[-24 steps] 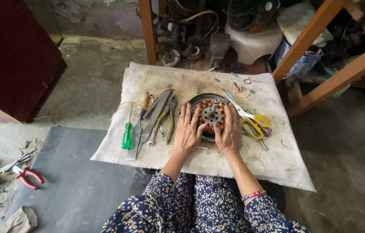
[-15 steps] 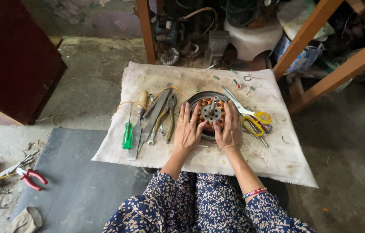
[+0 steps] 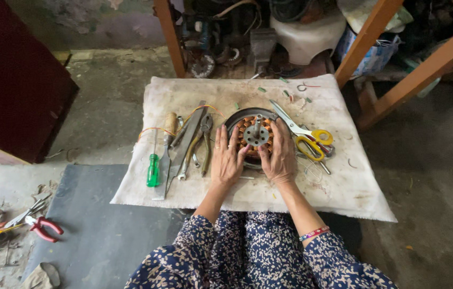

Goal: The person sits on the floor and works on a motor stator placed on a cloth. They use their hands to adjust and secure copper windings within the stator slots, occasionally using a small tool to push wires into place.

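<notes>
A round fan motor stator (image 3: 256, 127) with copper windings and a short centre shaft lies on a dirty white cloth (image 3: 248, 190). My left hand (image 3: 226, 159) rests flat on its left side, fingers spread. My right hand (image 3: 280, 156) covers its right side, fingers reaching toward the hub. Both hands press on the motor rather than wrap around it. Yellow-handled scissors (image 3: 306, 136) lie just right of my right hand. Pliers (image 3: 205, 140), a wrench (image 3: 186, 155) and a green-handled screwdriver (image 3: 153, 167) lie to the left of my left hand.
A grey mat (image 3: 98, 235) lies at lower left, with red-handled pliers (image 3: 42, 227) and scraps beside it. Wooden frame legs (image 3: 376, 59) stand at the back right, a dark red panel (image 3: 12, 80) at left. Clutter fills the space behind the cloth.
Both hands stay on the motor; the fingers have shifted slightly on it. The view has tilted a little.
</notes>
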